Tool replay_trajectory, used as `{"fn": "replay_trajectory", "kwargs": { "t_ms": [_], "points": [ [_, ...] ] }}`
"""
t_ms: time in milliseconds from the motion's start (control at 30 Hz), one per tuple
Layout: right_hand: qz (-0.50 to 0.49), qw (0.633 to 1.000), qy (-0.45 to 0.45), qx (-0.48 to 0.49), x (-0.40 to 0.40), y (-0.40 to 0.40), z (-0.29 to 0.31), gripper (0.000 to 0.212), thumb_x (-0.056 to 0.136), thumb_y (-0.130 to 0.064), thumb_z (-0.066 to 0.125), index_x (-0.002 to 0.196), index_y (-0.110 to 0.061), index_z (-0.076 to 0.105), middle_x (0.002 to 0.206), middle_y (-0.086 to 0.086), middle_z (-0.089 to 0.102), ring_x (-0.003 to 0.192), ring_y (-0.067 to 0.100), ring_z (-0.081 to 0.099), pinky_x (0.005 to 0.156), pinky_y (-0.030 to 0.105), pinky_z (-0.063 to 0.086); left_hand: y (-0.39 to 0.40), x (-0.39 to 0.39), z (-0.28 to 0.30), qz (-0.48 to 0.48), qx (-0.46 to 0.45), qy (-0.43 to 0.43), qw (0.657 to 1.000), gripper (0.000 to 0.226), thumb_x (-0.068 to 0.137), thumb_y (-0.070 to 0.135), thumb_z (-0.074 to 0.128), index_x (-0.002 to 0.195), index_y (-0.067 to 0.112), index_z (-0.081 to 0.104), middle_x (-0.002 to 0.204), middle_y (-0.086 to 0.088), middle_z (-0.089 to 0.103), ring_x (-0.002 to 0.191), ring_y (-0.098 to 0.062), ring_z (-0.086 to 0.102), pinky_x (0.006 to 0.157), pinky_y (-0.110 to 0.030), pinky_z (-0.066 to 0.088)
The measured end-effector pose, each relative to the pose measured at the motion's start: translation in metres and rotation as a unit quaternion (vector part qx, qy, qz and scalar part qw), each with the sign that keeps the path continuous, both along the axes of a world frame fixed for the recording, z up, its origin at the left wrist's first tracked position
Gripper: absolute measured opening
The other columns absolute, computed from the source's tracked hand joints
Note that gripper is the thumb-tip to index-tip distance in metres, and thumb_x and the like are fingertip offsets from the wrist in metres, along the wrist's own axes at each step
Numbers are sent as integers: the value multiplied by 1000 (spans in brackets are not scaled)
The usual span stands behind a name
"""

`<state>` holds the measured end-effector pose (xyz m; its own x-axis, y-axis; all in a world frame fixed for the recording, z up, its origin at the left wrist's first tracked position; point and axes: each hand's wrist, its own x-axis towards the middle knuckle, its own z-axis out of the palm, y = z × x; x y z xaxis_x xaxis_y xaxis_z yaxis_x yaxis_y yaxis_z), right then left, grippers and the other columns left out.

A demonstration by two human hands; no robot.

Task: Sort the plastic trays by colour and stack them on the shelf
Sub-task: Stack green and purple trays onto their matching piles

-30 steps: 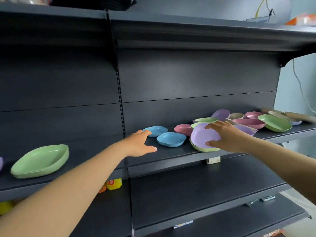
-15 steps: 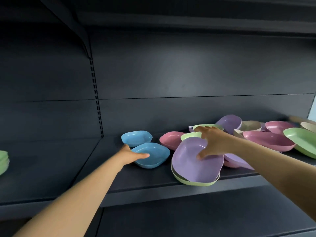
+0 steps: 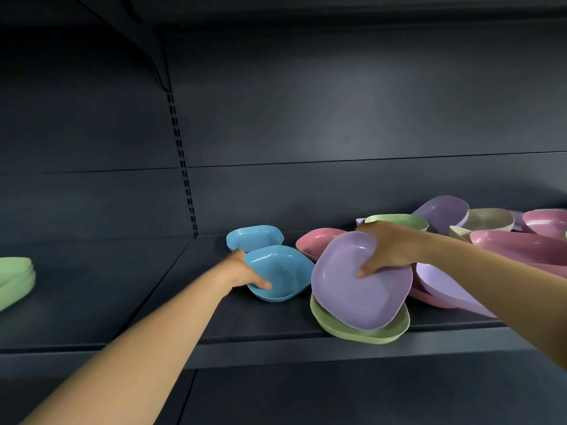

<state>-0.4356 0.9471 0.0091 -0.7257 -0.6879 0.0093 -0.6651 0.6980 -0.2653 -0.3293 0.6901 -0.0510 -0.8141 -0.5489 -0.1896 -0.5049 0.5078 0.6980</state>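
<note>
Sorting barely begun — both hands on trays at the shelf's front

Nearest the shelf edge [image 3: 276,340], the right hand [image 3: 388,251] grips a purple tray [image 3: 359,299] by its rim, thumb inside, tilted on a green tray [image 3: 362,331] that slightly overhangs that edge. Just left, the left hand [image 3: 245,273] holds a blue tray [image 3: 280,273], thumb over its rim; a second blue tray [image 3: 254,237] sits behind it. Farther right and back, a mixed heap [image 3: 491,240] of pink, purple, green and beige remains unsorted. Far left, a green stack [image 3: 15,279] looks done — with broad bare shelf between for new stacks.
</note>
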Motion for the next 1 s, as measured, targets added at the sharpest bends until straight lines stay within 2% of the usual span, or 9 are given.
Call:
{"fn": "replay_trajectory", "kwargs": {
  "t_ms": [67, 200, 267, 367, 467, 633, 767, 867, 1000],
  "points": [
    [-23, 999, -2, -25, 0, 4, 6, 45, 67, -37, 80, 104, -27, 59, 97, -13, 63, 82, 11, 62, 55, 16, 43, 1, 2, 2, 5, 22, 17, 1000, 58, 64, 16, 84, 115, 17, 56, 113, 1, 61, 103, -17, 56, 71, -25, 49],
    [-58, 992, -50, -103, -3, 8, 17, 35, 66, -29, 82, 98, -26, 67, 84, -8, 69, 75, 11, 65, 63, 27, 54, -4, 12, 9, 45, 87, 93, 991, 33, 71, 4, 78, 96, 15, 58, 100, -2, 63, 93, -19, 58, 63, -24, 48],
    [-70, 984, -60, -152, 0, 6, 22, 25, 68, -23, 82, 88, -22, 66, 79, -5, 67, 69, 11, 63, 56, 23, 47, -11, 23, 15, 66, 114, 134, 982, 29, 73, 2, 77, 93, 13, 59, 99, -4, 64, 93, -21, 60, 63, -26, 51],
    [-83, 968, -79, -225, 14, -3, 30, 17, 72, -17, 80, 80, -14, 66, 74, 0, 65, 65, 15, 59, 54, 23, 44, -23, 44, 25, 106, 167, 206, 958, 32, 75, -1, 74, 102, 7, 59, 108, -8, 64, 98, -25, 62, 67, -30, 54],
    [-96, 950, -102, -280, 35, -23, 35, 19, 73, -17, 80, 83, -11, 65, 76, 2, 64, 68, 18, 58, 55, 25, 44, -36, 73, 37, 127, 198, 248, 940, 25, 78, -3, 71, 94, 9, 55, 108, -10, 62, 97, -26, 62, 69, -32, 53],
    [-84, 932, -132, -326, 86, -76, 43, 25, 73, -19, 81, 89, -10, 64, 78, 1, 62, 75, 22, 58, 61, 29, 42, -74, 139, 52, 145, 199, 271, 931, 30, 78, 0, 71, 105, 3, 59, 109, -11, 66, 95, -26, 65, 72, -33, 53],
    [-55, 921, -154, -354, 142, -129, 49, 21, 75, -19, 78, 90, -11, 65, 80, 1, 65, 71, 16, 60, 56, 26, 43, -112, 204, 62, 184, 197, 313, 911, 15, 81, -1, 68, 88, 8, 59, 104, -10, 65, 94, -26, 63, 76, -34, 52],
    [-31, 909, -177, -376, 191, -175, 52, 27, 76, -18, 76, 100, -10, 65, 90, 4, 68, 82, 22, 65, 65, 30, 49, -145, 257, 67, 222, 198, 348, 889, 17, 84, -3, 64, 97, 5, 58, 104, -11, 63, 93, -27, 61, 78, -35, 51],
    [6, 898, -198, -393, 260, -238, 52, 16, 79, -16, 73, 91, -13, 62, 84, 1, 65, 79, 21, 62, 67, 31, 49, -192, 330, 71, 255, 183, 370, 874, 19, 88, 0, 60, 104, 10, 58, 104, -12, 61, 93, -29, 59, 79, -37, 49]
  ]
}}
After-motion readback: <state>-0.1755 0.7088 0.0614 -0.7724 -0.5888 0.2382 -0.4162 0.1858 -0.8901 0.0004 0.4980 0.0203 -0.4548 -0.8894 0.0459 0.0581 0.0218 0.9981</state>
